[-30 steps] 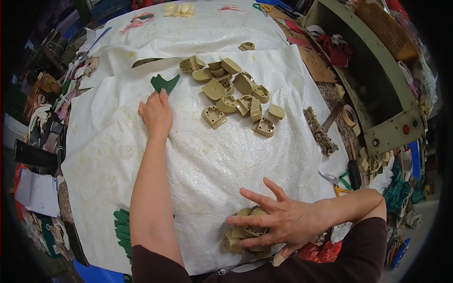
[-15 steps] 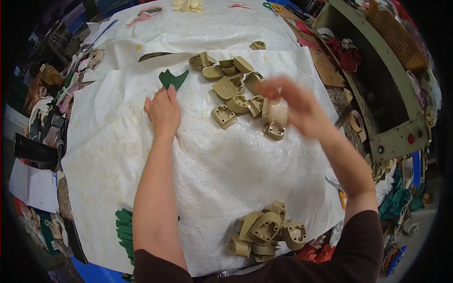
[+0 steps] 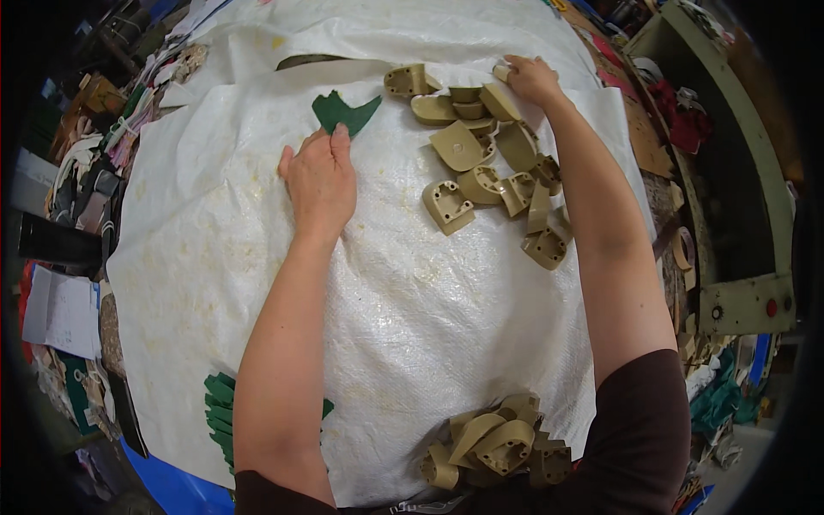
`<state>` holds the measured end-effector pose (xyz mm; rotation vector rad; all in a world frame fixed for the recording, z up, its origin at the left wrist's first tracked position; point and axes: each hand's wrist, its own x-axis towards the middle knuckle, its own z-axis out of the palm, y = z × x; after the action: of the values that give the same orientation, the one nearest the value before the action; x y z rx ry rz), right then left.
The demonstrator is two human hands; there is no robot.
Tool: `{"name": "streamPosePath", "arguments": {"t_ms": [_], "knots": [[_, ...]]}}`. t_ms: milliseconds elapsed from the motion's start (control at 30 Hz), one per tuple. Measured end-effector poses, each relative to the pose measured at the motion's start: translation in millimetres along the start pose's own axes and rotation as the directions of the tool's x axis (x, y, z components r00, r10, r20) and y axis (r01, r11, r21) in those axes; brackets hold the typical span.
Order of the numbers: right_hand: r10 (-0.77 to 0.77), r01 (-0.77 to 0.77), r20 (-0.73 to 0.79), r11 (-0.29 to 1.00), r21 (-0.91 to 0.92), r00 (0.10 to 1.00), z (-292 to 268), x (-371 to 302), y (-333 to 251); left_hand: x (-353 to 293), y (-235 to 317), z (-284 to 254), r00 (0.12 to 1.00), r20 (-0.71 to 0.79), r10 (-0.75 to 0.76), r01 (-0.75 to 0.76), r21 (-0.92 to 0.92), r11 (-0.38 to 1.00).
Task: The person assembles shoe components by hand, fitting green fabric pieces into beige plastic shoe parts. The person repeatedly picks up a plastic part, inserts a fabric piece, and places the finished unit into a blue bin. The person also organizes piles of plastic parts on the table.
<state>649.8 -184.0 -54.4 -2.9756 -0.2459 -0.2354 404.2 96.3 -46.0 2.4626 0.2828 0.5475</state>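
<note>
Nearest me, a heap of beige blocks sits on the white sheet, right of centre. To the left, green strips lie fanned, partly hidden by my left forearm. Farther up, my left hand is palm down, its fingers pinching a green scrap, my thumb over its near edge. Just right of that, between my arms, more blocks lie scattered, some tipped against each other. Farthest off, my right hand reaches past them, fingers bent at a pale block; I can't tell whether they grip it.
</note>
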Motion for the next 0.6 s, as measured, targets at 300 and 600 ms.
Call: {"name": "streamPosePath", "arguments": {"t_ms": [300,600], "knots": [[0.617,-0.106,-0.146,0.353,0.93,0.773,-49.8,-23.5,39.5,-2.1,0.3,-0.1,0.999,-0.021,-0.032,0.032,-0.016,0.999],[-0.459,0.417,0.106,0.865,0.278,0.882,-106.8,-104.2,-86.8,-0.1,-2.9,-0.7,0.993,-0.089,-0.074,0.061,-0.14,0.988]]}}
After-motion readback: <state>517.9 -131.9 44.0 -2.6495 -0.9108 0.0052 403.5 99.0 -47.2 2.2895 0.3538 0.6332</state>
